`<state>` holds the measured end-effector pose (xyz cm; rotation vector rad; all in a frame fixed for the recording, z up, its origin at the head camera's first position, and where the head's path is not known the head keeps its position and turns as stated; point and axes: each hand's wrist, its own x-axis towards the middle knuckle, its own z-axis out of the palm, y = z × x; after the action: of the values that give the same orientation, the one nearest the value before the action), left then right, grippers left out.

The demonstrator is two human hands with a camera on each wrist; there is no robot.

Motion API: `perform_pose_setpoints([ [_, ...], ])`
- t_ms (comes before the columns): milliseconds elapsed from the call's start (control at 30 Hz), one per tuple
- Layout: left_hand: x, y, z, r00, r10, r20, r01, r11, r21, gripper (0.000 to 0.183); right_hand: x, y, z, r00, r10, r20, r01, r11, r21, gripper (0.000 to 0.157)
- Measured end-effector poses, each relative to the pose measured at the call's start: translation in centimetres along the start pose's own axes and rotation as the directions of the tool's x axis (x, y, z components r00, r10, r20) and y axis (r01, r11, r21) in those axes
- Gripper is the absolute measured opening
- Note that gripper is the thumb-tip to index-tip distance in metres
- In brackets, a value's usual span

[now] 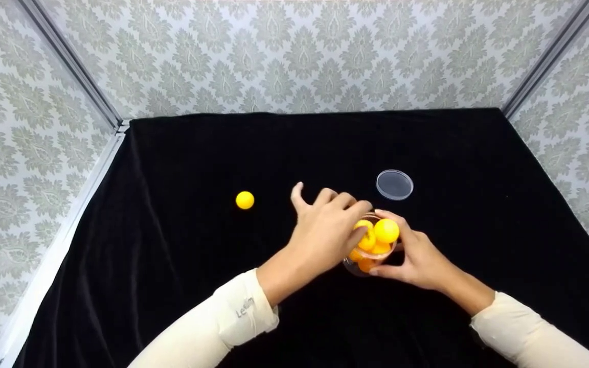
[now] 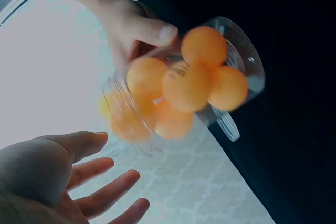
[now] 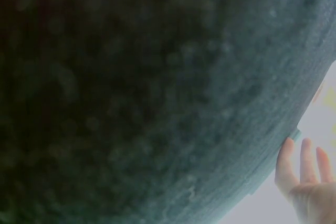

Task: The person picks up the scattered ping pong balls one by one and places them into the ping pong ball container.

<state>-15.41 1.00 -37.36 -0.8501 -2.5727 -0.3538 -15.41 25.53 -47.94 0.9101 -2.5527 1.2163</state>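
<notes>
A clear plastic jar (image 2: pixel 247 51) packed with several orange-yellow balls (image 2: pixel 188 86) is tilted in my right hand (image 1: pixel 420 258). The right thumb and fingers grip its side near the mouth. One yellow ball (image 1: pixel 386 231) sits at the jar's opening. My left hand (image 1: pixel 324 227) hovers beside the mouth, its fingers spread and relaxed. In the left wrist view a gap shows between those fingers and the jar, and nothing is in the palm. Blurred dark fabric fills most of the right wrist view, with some fingers (image 3: pixel 308 166) at the lower right.
A single yellow ball (image 1: pixel 245 200) lies on the black tablecloth (image 1: pixel 197 153), left of the hands. Behind the jar lies a round clear lid (image 1: pixel 394 184). Patterned wall panels (image 1: pixel 299 56) enclose the table at the back and sides.
</notes>
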Motion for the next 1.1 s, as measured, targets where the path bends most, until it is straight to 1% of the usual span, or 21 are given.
perform_pose_setpoints([
  [133,-0.3,-1.3,-0.1,0.999,-0.039,0.007,0.039,0.999,0.006,0.028,0.0,0.1,0.0,1.000,0.002,-0.004,-0.002,1.000,-0.003,0.105],
  [267,-0.8,-2.9,0.1,0.998,-0.069,-0.003,0.069,0.997,0.025,0.031,-0.1,0.1,0.1,1.000,-0.003,-0.003,0.003,1.000,0.005,0.105],
  [367,-1.2,-4.5,0.3,0.995,-0.104,-0.010,0.104,0.993,0.047,0.033,-0.1,0.0,0.1,1.000,-0.001,-0.005,0.001,1.000,0.002,0.105],
  [467,-1.5,-6.5,0.6,0.988,-0.155,-0.012,0.156,0.985,0.077,0.032,0.0,0.0,0.1,1.000,0.001,-0.010,-0.001,1.000,-0.005,0.106],
  [533,-1.6,-8.1,0.9,0.979,-0.205,-0.002,0.204,0.975,0.087,0.032,0.0,0.0,0.1,1.000,0.002,-0.015,-0.003,1.000,-0.006,0.108],
  [600,-1.6,-9.7,1.1,0.966,-0.260,0.012,0.258,0.962,0.087,0.031,0.0,0.1,0.2,1.000,0.002,-0.022,-0.002,1.000,-0.009,0.109],
  [700,-1.6,-11.9,1.4,0.938,-0.344,0.051,0.339,0.938,0.076,0.032,0.0,0.3,0.2,1.000,0.006,-0.027,-0.006,1.000,-0.010,0.111],
  [800,-1.7,-13.5,1.6,0.912,-0.403,0.078,0.397,0.914,0.080,0.033,0.0,0.3,0.3,1.000,0.009,-0.022,-0.010,1.000,-0.011,0.111],
  [900,-1.9,-14.8,1.7,0.896,-0.437,0.080,0.431,0.899,0.085,0.033,0.0,0.2,0.3,1.000,0.011,-0.020,-0.012,1.000,-0.014,0.110],
  [1000,-2.1,-15.7,1.8,0.886,-0.457,0.078,0.451,0.888,0.086,0.034,0.1,-0.1,0.3,1.000,0.007,-0.027,-0.007,1.000,-0.019,0.109],
  [1100,-2.1,-16.4,1.9,0.876,-0.475,0.084,0.468,0.879,0.090,0.034,0.3,-1.0,0.2,0.999,-0.006,-0.035,0.005,1.000,-0.015,0.108],
])
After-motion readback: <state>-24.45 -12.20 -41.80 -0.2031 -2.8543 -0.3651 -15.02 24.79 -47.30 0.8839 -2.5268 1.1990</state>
